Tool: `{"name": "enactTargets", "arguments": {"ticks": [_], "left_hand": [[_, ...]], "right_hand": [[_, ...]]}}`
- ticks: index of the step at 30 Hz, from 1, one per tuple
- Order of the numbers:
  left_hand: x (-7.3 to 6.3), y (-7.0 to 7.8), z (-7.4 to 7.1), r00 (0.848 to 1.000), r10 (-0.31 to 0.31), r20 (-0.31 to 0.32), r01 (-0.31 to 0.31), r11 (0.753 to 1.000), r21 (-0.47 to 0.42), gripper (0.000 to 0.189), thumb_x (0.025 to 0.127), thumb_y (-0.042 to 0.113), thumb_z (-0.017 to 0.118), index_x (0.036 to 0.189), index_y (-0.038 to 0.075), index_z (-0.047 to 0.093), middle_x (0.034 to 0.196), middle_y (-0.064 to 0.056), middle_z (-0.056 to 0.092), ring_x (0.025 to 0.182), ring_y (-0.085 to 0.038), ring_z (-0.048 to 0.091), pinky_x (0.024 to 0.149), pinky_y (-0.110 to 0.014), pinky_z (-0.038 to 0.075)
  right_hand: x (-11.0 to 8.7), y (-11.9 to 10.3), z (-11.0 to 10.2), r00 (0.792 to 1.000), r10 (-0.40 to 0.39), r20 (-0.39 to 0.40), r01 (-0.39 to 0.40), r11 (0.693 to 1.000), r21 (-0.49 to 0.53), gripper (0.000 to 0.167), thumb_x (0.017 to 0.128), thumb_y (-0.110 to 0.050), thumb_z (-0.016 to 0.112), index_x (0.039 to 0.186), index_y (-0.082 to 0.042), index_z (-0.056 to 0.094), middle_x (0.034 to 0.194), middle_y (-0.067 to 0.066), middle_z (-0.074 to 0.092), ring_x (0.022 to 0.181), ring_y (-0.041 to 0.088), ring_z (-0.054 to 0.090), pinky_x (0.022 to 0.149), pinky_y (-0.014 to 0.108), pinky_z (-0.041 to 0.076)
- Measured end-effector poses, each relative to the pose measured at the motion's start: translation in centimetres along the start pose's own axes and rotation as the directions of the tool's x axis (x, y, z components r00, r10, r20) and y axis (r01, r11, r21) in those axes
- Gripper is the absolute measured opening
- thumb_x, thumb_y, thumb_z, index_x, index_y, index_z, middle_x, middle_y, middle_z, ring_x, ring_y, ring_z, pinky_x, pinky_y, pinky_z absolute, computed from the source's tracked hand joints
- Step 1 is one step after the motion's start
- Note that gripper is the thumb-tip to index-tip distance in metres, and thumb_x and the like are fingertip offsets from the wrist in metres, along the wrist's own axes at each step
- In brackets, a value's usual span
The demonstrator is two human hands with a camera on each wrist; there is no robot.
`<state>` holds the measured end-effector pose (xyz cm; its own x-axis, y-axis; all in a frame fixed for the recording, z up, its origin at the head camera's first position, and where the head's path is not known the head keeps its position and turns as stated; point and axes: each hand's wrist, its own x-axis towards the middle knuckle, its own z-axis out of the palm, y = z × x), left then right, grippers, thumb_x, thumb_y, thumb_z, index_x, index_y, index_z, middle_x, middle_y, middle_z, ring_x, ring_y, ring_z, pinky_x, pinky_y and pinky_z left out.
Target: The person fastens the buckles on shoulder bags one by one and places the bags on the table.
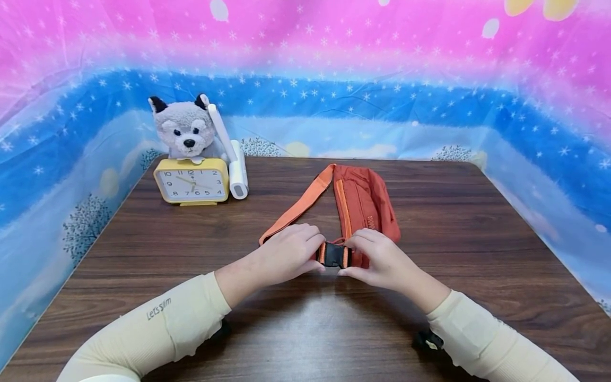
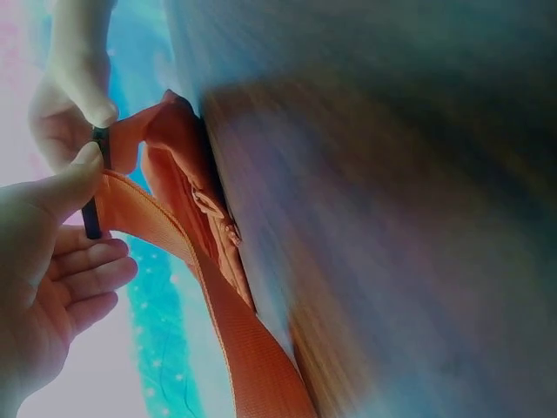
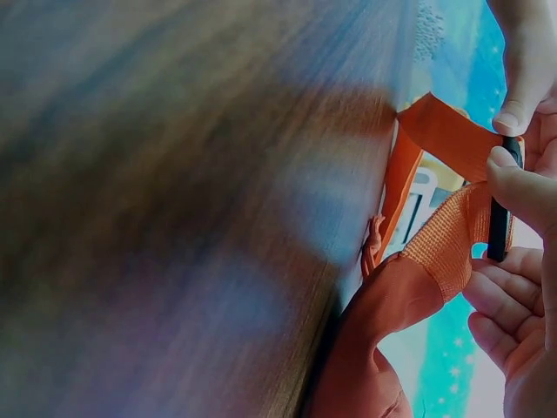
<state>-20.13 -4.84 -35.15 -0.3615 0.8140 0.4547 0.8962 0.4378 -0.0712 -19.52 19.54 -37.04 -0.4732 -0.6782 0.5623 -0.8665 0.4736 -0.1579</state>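
A rust-red waist bag [image 1: 367,196] with an orange zip lies on the table, its orange strap [image 1: 305,204] looping out to the left. Both strap ends meet at a black side-release buckle [image 1: 334,255], whose halves appear joined. My left hand [image 1: 291,252] pinches the buckle's left end between thumb and fingers. At its right end, my right hand [image 1: 382,260] pinches it the same way. In the left wrist view the buckle [image 2: 92,209] is seen edge-on, held above the table, with the strap [image 2: 218,287] hanging from it. The right wrist view shows the thumbs close together on the buckle [image 3: 499,218].
At the back left of the brown wooden table [image 1: 477,239] stand a yellow alarm clock [image 1: 192,181], a grey plush dog [image 1: 186,127] and a white folding lamp [image 1: 238,170]. A pink and blue snowflake-patterned cloth [image 1: 334,95] surrounds the table's back and sides.
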Motion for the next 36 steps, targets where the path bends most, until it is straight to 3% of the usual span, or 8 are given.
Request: {"name": "enactTargets", "arguments": {"ticks": [14, 36], "left_hand": [[0.02, -0.21, 0.14, 1.0, -0.014, 0.005, 0.014, 1.0, -0.018, 0.041, 0.078, 0.036, 0.076, 0.099, 0.004, 0.062, 0.089, -0.002, 0.053, 0.08, -0.015, 0.051, 0.073, -0.029, 0.045], [-0.51, -0.4, 0.02, 0.997, -0.058, 0.057, 0.058, 0.998, -0.003, 0.044, 0.077, 0.045, 0.074, 0.096, 0.007, 0.063, 0.083, 0.0, 0.05, 0.072, -0.013, 0.047, 0.065, -0.027, 0.042]], "right_hand": [[0.03, -0.1, -0.19, 0.999, 0.038, 0.031, -0.038, 0.999, -0.003, 0.041, 0.07, -0.031, 0.083, 0.096, -0.006, 0.064, 0.09, 0.002, 0.057, 0.082, 0.011, 0.052, 0.073, 0.029, 0.047], [-0.04, -0.26, 0.15, 0.999, 0.003, 0.042, 0.001, 0.997, -0.076, 0.044, 0.072, -0.038, 0.08, 0.097, -0.007, 0.063, 0.088, 0.001, 0.058, 0.08, 0.012, 0.053, 0.072, 0.033, 0.046]]}}
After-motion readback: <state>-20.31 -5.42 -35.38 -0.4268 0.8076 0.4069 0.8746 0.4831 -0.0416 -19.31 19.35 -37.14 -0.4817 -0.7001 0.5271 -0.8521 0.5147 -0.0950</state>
